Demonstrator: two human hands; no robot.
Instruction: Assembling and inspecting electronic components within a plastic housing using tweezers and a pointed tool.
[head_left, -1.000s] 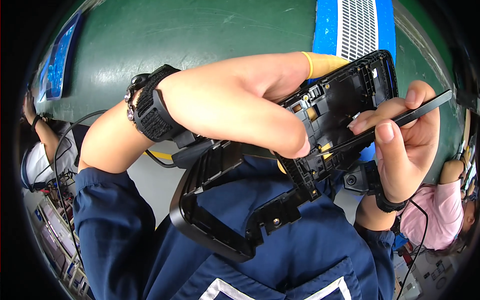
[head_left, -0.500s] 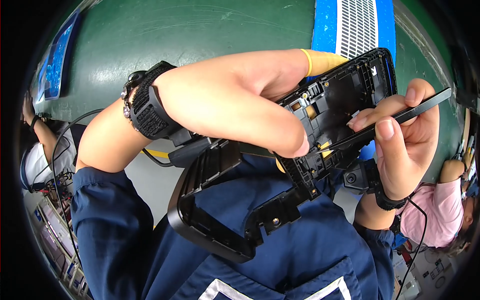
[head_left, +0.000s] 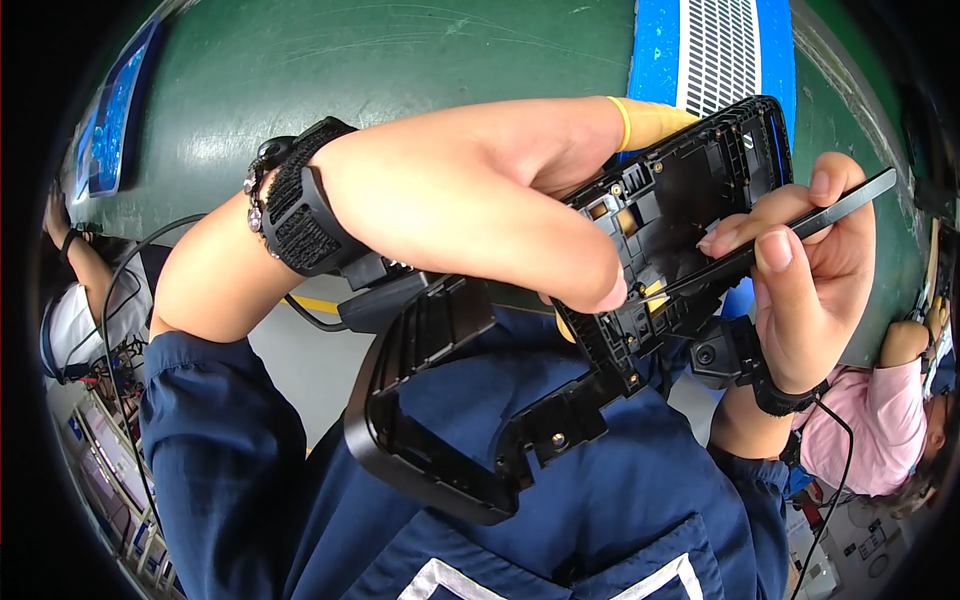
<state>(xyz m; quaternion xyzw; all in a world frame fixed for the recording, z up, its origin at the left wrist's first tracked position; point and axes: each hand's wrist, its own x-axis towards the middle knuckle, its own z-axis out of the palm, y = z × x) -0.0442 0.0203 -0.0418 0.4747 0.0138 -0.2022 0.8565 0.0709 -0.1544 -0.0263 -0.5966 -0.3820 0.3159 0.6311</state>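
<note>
My left hand (head_left: 480,190) grips a black plastic housing (head_left: 690,200), its thumb pressed on the inner face and a yellow finger cot (head_left: 655,124) showing along the far edge. The housing is tilted, with ribs, small brass inserts and a frame-like part (head_left: 430,480) hanging toward my lap. In my right hand (head_left: 815,270), a pair of dark tweezers (head_left: 840,205) is pinched between thumb and fingers. The tweezers' tip reaches into the housing beside my left thumb, by a small yellow piece (head_left: 655,298). Whether the tip holds anything is too small to tell.
Beyond my hands lies a green table (head_left: 420,60) with a blue-edged sheet of white grid labels (head_left: 718,55). A blue tray-like panel (head_left: 115,120) is at the far left. Cables run from both wrist straps. A person in pink (head_left: 865,430) is at the right, another person (head_left: 85,310) at the left.
The housing and my left hand have shifted slightly to the right. The rear end of the tweezers has dipped a little to the left.
</note>
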